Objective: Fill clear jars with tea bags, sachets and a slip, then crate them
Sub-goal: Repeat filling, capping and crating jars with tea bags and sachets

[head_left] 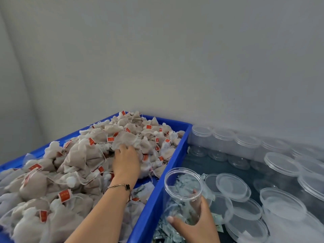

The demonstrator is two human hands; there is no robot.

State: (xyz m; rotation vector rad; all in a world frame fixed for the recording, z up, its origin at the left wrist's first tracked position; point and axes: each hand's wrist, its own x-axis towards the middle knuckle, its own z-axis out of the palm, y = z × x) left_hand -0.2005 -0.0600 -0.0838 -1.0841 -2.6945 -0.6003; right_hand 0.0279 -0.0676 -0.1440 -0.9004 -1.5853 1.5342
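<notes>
Filling looks barely begun: the clear jar [182, 188] gripped by the right hand [194, 223] shows nothing resting inside it, so the tea bags, the sachets and the slip are, by my reading, all yet to go in, and crating comes after that. That hand's fingers [197, 203] curl round the jar's lower wall with the thumb on the near side, its open mouth tipped away from the wrist toward the blue crate [172, 158].

The left hand [126, 160], with a chain bracelet [121, 187] at the wrist, lies palm down on the heap of tea bags [84, 155], its fingertips [123, 149] dug among them; whether they pinch a bag or only press on the pile cannot be told, since the bags hide the tips.

Counts:
- Crate: one, piled high; the bags run to many dozens, too many to count, with red tags beyond and either side of the left fingertips
- Jar in hand: one
- Capped jars [224, 139] along the wall, well beyond the right fingers: at least four clear to see, more blurring off outward
- Loose lids [233, 186] just outward of the right fingers: about six
- Pale green sachets [168, 228] under and behind the held jar: a loose scatter, uncountable
- Slip: none I can pick out
</notes>
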